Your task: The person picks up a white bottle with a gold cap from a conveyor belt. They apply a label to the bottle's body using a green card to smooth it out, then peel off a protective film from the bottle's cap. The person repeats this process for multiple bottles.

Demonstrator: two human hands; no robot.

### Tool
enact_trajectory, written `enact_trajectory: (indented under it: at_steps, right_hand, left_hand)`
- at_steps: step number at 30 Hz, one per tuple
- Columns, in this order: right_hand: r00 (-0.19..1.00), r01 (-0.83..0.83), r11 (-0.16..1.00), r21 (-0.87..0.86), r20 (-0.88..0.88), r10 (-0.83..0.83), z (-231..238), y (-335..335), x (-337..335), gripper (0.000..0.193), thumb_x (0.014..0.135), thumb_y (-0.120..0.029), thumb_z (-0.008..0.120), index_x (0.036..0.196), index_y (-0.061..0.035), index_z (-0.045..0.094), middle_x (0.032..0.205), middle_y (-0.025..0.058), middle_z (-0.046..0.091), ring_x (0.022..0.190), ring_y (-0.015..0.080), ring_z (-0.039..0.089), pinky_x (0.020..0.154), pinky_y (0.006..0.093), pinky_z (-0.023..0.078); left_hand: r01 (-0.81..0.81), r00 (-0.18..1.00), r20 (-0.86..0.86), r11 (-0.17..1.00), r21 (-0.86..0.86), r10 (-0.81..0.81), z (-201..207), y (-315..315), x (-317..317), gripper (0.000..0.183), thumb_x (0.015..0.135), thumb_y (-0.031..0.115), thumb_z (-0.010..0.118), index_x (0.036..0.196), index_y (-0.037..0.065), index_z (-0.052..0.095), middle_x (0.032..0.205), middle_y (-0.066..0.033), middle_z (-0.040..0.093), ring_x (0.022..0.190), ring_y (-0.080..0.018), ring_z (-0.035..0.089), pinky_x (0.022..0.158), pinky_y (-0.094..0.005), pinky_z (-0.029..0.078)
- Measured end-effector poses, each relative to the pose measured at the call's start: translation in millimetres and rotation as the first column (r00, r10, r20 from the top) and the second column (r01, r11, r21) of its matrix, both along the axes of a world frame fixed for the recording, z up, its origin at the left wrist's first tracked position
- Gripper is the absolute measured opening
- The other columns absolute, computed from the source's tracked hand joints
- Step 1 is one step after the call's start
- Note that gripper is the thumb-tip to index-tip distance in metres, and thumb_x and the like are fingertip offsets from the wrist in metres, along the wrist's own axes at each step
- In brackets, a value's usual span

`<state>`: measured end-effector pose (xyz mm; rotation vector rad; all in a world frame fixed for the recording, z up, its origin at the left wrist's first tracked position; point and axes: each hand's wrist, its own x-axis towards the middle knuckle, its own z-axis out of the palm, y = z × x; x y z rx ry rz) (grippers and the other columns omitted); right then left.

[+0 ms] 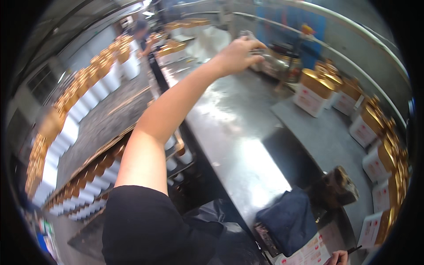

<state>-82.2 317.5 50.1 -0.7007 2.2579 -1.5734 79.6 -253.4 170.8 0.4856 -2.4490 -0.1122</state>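
My left arm stretches forward across the metal worktop (221, 115). At its far end my left hand (236, 55) has its fingers curled beside a rounded, shiny glass-like container (278, 62). Something clear or greyish shows at the fingers, too blurred to name. Low at the right edge of the worktop, only part of my right hand (338, 257) shows, its fingers closed around a thin dark stick (354, 249). Just beyond that hand lie printed white-and-red sheets (309, 254). A folded dark cloth (289, 221) rests over the near end of the worktop.
White tins with gold tops (313, 90) line the right side, beside a dark cylindrical object (340, 187). More white-and-gold tins (90, 95) stand in rows on a tiered rack (110, 106) at left. Pale rails (349, 53) run along the far right. A co-worker (141, 37) stands far back.
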Motion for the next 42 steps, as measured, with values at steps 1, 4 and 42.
enact_trajectory:
  at_steps: [1, 4, 42]
  right_hand:
    - [0.999, -0.045, 0.999, 0.01, -0.018, 0.045, 1, -7, 0, 0.007, 0.097, -0.009, 0.056, 0.093, -0.0043, 0.06, 0.07, -0.0011, 0.051, 0.06, 0.0059, 0.043, 0.055, 0.0199, 0.034]
    - [0.984, -0.177, 0.984, -0.021, -0.016, 0.176, 7, -29, 6, 0.007, 0.096, -0.01, 0.057, 0.093, -0.0039, 0.061, 0.072, -0.0024, 0.051, 0.062, 0.0053, 0.042, 0.056, 0.0195, 0.034]
    - [0.686, 0.671, 0.344, -0.657, 0.726, 0.048, -45, 132, 73, 0.038, 0.102, -0.031, 0.05, 0.125, 0.0002, 0.048, 0.087, 0.0048, 0.048, 0.076, 0.0124, 0.046, 0.063, 0.0222, 0.047]
  left_hand:
    - [-0.102, 0.993, -0.068, 0.992, -0.073, 0.097, -2, -4, 43, 0.04, 0.087, 0.03, 0.066, 0.121, 0.009, 0.062, 0.115, -0.0205, 0.061, 0.112, -0.0347, 0.057, 0.096, -0.0408, 0.045]
    - [-0.423, 0.855, -0.329, 0.906, 0.008, 0.402, -1, -7, 207, 0.04, 0.085, 0.017, 0.068, 0.124, 0.01, 0.061, 0.118, -0.0137, 0.066, 0.113, -0.0261, 0.06, 0.098, -0.0367, 0.044]
    - [0.517, 0.844, -0.492, 0.078, 0.853, -0.211, -106, 203, -19, 0.062, 0.092, 0.049, 0.059, 0.123, -0.005, 0.053, 0.104, -0.0092, 0.065, 0.091, -0.0132, 0.064, 0.075, -0.0251, 0.051]
